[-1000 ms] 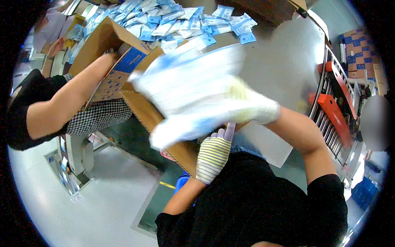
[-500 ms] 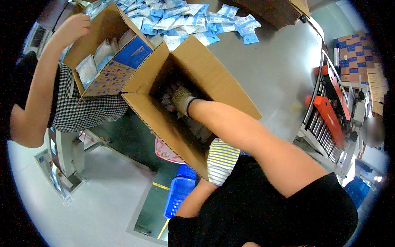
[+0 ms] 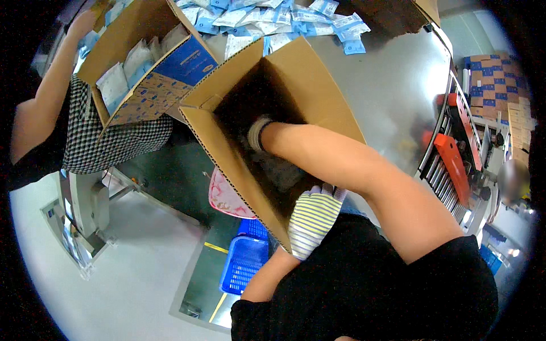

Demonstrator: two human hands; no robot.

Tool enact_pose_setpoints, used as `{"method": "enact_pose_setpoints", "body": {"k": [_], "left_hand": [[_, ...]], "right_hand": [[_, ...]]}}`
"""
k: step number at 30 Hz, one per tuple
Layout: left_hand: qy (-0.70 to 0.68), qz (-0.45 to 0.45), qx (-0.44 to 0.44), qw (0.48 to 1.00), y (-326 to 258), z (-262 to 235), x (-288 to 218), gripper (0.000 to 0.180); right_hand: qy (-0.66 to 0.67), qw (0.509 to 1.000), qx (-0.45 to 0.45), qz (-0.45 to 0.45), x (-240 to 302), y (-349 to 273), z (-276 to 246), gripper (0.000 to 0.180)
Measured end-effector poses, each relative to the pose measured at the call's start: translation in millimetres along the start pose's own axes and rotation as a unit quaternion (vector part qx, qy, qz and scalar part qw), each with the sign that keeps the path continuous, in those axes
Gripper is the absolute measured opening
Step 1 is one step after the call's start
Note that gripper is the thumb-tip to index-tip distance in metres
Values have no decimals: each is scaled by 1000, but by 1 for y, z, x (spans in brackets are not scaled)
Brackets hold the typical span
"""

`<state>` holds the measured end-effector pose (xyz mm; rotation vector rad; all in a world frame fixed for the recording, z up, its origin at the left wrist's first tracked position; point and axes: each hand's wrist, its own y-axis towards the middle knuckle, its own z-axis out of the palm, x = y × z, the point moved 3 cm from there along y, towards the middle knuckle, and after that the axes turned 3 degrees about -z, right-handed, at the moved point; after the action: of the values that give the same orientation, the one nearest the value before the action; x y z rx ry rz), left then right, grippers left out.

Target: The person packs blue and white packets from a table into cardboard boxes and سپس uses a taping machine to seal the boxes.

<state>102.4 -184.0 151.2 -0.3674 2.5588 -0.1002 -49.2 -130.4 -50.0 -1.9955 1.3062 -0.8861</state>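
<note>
A deep brown cardboard box [image 3: 333, 94] stands with its flaps up in front of me. My left hand [image 3: 314, 223], in a white glove with yellow and dark stripes, grips the box's near edge. Down inside the box is my right hand [image 3: 259, 135], also gloved. Only its wrist and part of the glove show; its fingers are lost in the dark interior. Close to it, a pale, blurred packet [image 3: 284, 173] lies in the box, its details hard to make out.
Several blue-and-white packets [image 3: 273, 17] are heaped on the metal table [image 3: 392, 85]. At left, another person's arm [image 3: 54, 91] reaches past a second box [image 3: 187, 65] holding packets. Blue baskets [image 3: 245, 267] and a pink-patterned stool seat [image 3: 224, 196] are below; a red-railed roller conveyor [image 3: 452, 153] stands right.
My right hand has gone deeper into the box, so less of the glove shows. My left hand stays at the edge. The other person's hand has moved up and left.
</note>
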Motion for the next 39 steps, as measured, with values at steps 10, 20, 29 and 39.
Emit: {"method": "enact_pose_setpoints", "body": {"k": [10,20,29,39], "left_hand": [[-54,50,40,996,9,-5,-10,29],[-62,-44,17,997,-6,-14,-9,62],[-68,-43,-122,989,-22,-3,-19,69],[-65,-89,-133,985,-8,-10,-22,75]], "right_hand": [[66,974,-195,98,-15,-25,8,36],[344,562,-748,-78,-88,-324,-81,35],[-23,893,-437,-104,-46,-195,153,13],[58,979,-196,-11,-93,-204,168,21]]}}
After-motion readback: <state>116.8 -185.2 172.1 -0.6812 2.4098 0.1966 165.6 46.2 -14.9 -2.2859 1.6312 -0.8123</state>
